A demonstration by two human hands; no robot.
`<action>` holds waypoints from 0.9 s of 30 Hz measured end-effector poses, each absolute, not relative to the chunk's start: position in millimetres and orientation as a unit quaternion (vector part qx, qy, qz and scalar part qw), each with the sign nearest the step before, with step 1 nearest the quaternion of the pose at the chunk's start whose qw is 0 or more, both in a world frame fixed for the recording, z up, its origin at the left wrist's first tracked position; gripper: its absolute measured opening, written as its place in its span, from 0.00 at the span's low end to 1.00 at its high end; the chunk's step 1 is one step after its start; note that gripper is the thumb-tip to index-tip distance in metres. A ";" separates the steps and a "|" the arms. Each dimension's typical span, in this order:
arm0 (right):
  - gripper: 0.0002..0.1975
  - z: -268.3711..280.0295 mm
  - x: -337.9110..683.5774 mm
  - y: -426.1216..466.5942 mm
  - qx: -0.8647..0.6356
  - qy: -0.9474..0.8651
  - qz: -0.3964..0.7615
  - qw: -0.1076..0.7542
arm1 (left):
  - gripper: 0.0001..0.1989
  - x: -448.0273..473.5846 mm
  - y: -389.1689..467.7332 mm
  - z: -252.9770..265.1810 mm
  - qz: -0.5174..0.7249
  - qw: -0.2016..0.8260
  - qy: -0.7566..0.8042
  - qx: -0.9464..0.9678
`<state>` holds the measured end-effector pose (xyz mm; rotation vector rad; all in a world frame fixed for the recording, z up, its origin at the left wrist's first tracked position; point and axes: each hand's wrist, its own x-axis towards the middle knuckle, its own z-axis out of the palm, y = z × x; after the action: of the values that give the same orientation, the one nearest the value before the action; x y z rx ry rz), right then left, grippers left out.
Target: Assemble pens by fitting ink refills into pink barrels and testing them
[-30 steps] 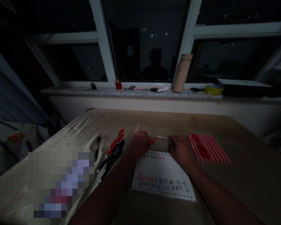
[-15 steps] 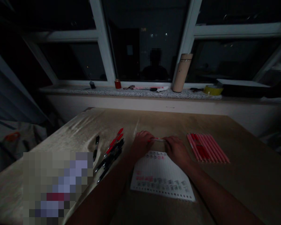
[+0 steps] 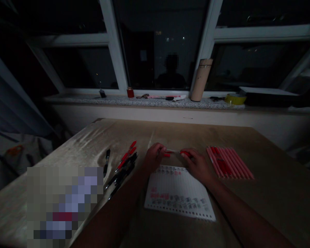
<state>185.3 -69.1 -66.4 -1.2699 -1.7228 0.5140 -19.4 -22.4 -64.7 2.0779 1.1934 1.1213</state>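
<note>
A red pen (image 3: 173,151) with a clear barrel is stretched level between my two hands, just past the top edge of the notepad. My left hand (image 3: 155,156) is closed at the pen's left end, which its fingers partly hide. My right hand (image 3: 196,163) pinches the red part at the right end. Below the barrel, close to my left fingers, lies a short red piece (image 3: 166,155) that looks like a pen cap. Under my wrists the lined notepad page (image 3: 179,193) carries black and red handwriting, too small to read.
Several black pens (image 3: 122,175) and red pens (image 3: 129,151) lie at the left, with a lone black pen (image 3: 106,162) beside them. Pink pens (image 3: 235,162) and red ones form a row at the right. A tan cylinder (image 3: 202,80) stands on the windowsill (image 3: 93,100).
My hands have lifted slightly and turned, and more of the pen shows between them. The short red piece now shows on the table, and the right hand's red pen end is visible.
</note>
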 end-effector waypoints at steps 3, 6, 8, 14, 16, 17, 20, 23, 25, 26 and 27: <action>0.15 -68.7 185.6 -66.8 -0.513 -0.632 0.294 0.501 | 0.15 -18.1 -23.9 -63.9 0.407 0.254 0.433 0.763; 0.17 -71.5 186.0 -63.2 -0.496 -0.529 0.428 0.540 | 0.15 -15.3 -26.6 -62.2 0.404 0.257 0.422 0.770; 0.17 -72.8 185.5 -60.8 -0.451 -0.455 0.522 0.563 | 0.15 -13.2 -28.6 -61.0 0.402 0.252 0.410 0.779; 0.16 -70.9 181.0 -60.3 -0.380 -0.395 0.590 0.593 | 0.18 -9.2 -32.6 -56.1 0.393 0.206 0.394 0.805; 0.16 -69.7 179.7 -61.5 -0.382 -0.412 0.574 0.596 | 0.18 -8.5 -33.1 -54.9 0.404 0.214 0.397 0.796; 0.16 -69.2 179.2 -62.0 -0.383 -0.422 0.566 0.595 | 0.19 -8.2 -33.0 -54.7 0.409 0.224 0.401 0.788; 0.15 -68.3 178.9 -63.3 -0.389 -0.448 0.545 0.592 | 0.20 -7.9 -31.5 -56.3 0.420 0.259 0.422 0.760; 0.15 -69.3 180.9 -63.8 -0.406 -0.468 0.525 0.583 | 0.22 -9.6 -29.1 -59.3 0.415 0.289 0.437 0.744; 0.15 -71.4 183.4 -63.4 -0.419 -0.479 0.513 0.576 | 0.23 -12.0 -28.1 -60.6 0.412 0.304 0.436 0.740; 0.15 -72.6 184.6 -63.1 -0.422 -0.483 0.509 0.574 | 0.22 -13.3 -28.0 -60.9 0.412 0.309 0.434 0.739; 0.15 -73.7 185.7 -62.7 -0.422 -0.485 0.506 0.574 | 0.21 -14.5 -28.1 -61.0 0.412 0.312 0.430 0.740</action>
<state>185.7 -62.7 -73.7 -0.9897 -1.1366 1.1860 -14.5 -28.1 -61.0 1.9521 1.1352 1.0864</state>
